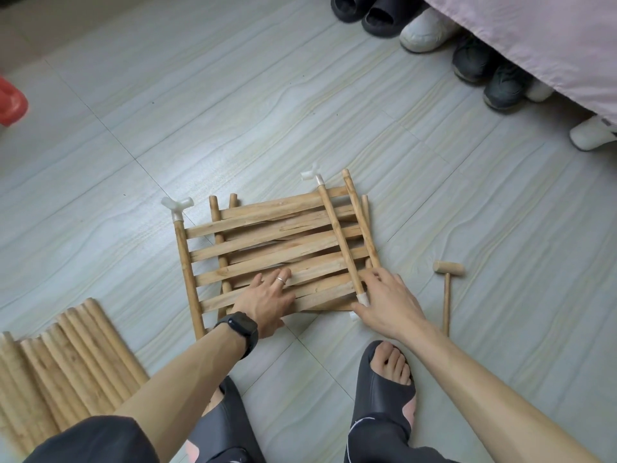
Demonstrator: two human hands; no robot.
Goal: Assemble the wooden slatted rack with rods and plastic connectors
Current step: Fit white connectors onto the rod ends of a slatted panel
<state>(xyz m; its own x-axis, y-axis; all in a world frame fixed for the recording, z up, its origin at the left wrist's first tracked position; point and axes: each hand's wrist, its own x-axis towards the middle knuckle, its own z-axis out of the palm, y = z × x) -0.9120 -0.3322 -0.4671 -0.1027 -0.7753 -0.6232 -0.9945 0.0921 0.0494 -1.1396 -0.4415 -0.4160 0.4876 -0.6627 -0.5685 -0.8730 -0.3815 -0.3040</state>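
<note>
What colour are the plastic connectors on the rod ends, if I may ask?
The connectors are translucent white; head view.

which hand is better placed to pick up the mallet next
Right. The mallet lies on the floor just beside the right hand, which rests by the rod's white connector; the left hand lies flat on the slats, farther off, and can likely steady them.

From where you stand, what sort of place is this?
Probably a room in a home, perhaps a bedroom: a row of shoes sits on the tiled floor under a hanging pink cloth that looks like bedding, and the person wears slippers.
</note>
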